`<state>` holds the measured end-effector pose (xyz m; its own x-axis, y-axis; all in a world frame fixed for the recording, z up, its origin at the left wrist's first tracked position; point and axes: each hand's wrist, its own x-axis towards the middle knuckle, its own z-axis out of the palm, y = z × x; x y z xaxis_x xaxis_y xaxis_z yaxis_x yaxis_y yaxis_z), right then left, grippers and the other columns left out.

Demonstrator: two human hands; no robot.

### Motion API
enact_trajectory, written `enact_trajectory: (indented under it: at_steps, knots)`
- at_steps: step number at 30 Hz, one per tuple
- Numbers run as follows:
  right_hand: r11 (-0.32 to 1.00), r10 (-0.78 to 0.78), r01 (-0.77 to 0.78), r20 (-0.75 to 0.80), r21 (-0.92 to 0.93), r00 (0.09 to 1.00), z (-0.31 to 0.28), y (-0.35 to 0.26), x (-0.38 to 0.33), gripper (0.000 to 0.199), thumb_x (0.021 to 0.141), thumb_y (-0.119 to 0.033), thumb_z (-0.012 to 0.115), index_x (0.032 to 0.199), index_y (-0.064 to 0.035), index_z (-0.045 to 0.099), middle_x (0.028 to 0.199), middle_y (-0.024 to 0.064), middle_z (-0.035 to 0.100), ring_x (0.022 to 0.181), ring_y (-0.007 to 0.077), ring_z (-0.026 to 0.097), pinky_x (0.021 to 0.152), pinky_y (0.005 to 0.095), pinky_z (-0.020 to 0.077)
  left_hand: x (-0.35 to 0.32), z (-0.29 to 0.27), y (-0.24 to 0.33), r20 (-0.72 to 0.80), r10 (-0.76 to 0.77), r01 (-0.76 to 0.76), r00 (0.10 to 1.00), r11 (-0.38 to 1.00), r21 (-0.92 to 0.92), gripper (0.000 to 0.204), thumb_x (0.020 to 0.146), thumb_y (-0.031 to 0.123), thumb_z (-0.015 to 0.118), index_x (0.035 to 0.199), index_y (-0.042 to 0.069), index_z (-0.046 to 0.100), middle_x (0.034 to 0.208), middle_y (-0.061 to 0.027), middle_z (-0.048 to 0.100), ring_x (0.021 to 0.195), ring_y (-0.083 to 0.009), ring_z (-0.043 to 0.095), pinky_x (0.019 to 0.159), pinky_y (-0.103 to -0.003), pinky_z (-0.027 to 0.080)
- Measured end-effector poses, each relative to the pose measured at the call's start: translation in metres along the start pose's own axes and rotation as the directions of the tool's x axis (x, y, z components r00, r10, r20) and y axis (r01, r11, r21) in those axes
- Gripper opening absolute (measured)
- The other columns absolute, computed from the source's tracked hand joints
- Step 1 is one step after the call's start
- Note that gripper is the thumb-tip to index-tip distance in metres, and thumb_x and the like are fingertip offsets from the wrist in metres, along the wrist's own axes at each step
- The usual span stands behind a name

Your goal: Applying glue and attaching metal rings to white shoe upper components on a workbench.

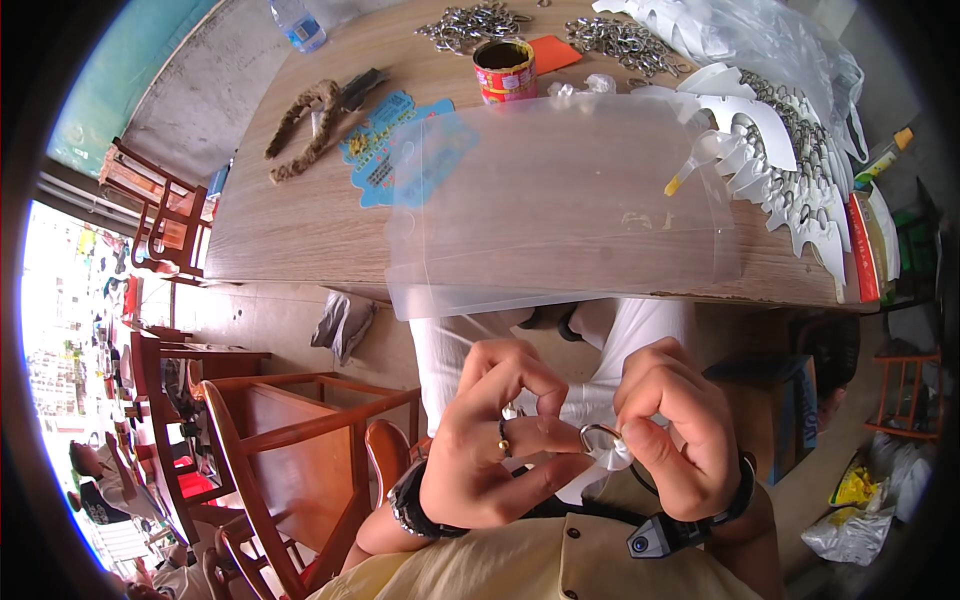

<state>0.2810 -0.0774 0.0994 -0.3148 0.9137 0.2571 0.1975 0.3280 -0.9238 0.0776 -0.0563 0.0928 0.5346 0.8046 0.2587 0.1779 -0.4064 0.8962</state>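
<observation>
In front of my lap, both hands are raised close together. My right hand (pixel 680 430) pinches a small curved silver metal ring or hook (pixel 599 430) between thumb and forefinger. A small clear, shiny piece (pixel 612 457) sits against the metal. My left hand (pixel 505 435) is curled, its index fingertip and thumb closing on the near side of the metal and clear piece. How the two parts join is too small to tell. Beyond the hands, a translucent plastic sheet (pixel 560 200) lies on the wooden table (pixel 300 230), overhanging its front edge.
Metal hook piles (pixel 470 25) (pixel 625 45) lie at the back, by a red tin (pixel 505 72). White cards with metal hooks (pixel 790 180) and a plastic bag (pixel 750 45) fill the right. A brown fuzzy loop (pixel 310 120) lies left; a wooden chair (pixel 300 470) stands left of me.
</observation>
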Motion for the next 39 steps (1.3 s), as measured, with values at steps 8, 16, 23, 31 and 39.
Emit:
enact_trajectory:
  at_steps: [8, 16, 23, 31, 39]
  knots:
    - [0.993, 0.059, -0.060, 0.015, 0.102, 0.998, 0.001, 0.003, -0.003, 0.006, 0.085, -0.005, 0.059, 0.080, -0.0021, 0.057, 0.082, 0.0077, 0.061, 0.079, 0.0232, 0.052, 0.075, 0.0313, 0.0415, -0.006, 0.005, -0.011, -0.022, -0.065, 0.059, 0.998, 0.974, -0.218, 0.015, 0.061, 0.006, 0.075, 0.073, 0.007, 0.067, 0.087, -0.0044, 0.049, 0.090, -0.0252, 0.046, 0.083, -0.037, 0.038]
    - [0.999, -0.046, 0.046, -0.012, -0.010, 0.999, -0.005, 0.008, -0.004, 0.007, 0.086, -0.009, 0.062, 0.085, -0.0023, 0.062, 0.084, 0.0069, 0.063, 0.079, 0.0236, 0.052, 0.075, 0.0323, 0.0421, -0.007, 0.005, -0.014, -0.030, -0.075, 0.067, 0.997, 0.978, -0.198, 0.015, 0.061, 0.005, 0.074, 0.073, 0.005, 0.067, 0.087, -0.0054, 0.050, 0.092, -0.0248, 0.046, 0.083, -0.036, 0.038]
    - [0.980, 0.132, -0.132, 0.009, 0.146, 0.991, -0.003, 0.013, -0.004, 0.015, 0.086, -0.011, 0.064, 0.077, -0.0022, 0.056, 0.077, 0.0067, 0.059, 0.075, 0.0205, 0.052, 0.072, 0.0308, 0.0411, -0.005, 0.013, -0.009, 0.028, -0.091, 0.094, 0.995, 0.976, -0.198, 0.015, 0.067, 0.007, 0.077, 0.078, 0.005, 0.067, 0.089, -0.0053, 0.050, 0.094, -0.0256, 0.046, 0.085, -0.037, 0.038]
    - [0.982, 0.110, -0.107, -0.010, 0.155, 0.994, -0.008, 0.017, -0.003, 0.015, 0.084, -0.009, 0.064, 0.075, -0.0019, 0.055, 0.075, 0.0062, 0.058, 0.072, 0.0199, 0.051, 0.070, 0.0300, 0.0403, -0.001, 0.004, -0.020, 0.164, 0.000, 0.051, 0.986, 0.951, -0.306, 0.030, 0.067, 0.023, 0.083, 0.085, 0.004, 0.070, 0.094, -0.0044, 0.053, 0.103, -0.0262, 0.047, 0.091, -0.039, 0.035]
    - [0.987, -0.028, 0.035, 0.048, -0.155, 0.998, -0.006, 0.009, 0.003, 0.015, 0.080, -0.008, 0.067, 0.073, -0.0036, 0.055, 0.074, 0.0057, 0.058, 0.075, 0.0246, 0.054, 0.073, 0.0337, 0.0404, 0.000, 0.011, -0.021, 0.153, -0.068, 0.114, 0.986, 0.943, -0.313, 0.014, 0.070, 0.007, 0.076, 0.081, 0.002, 0.068, 0.092, -0.0056, 0.053, 0.100, -0.0248, 0.048, 0.091, -0.038, 0.034]
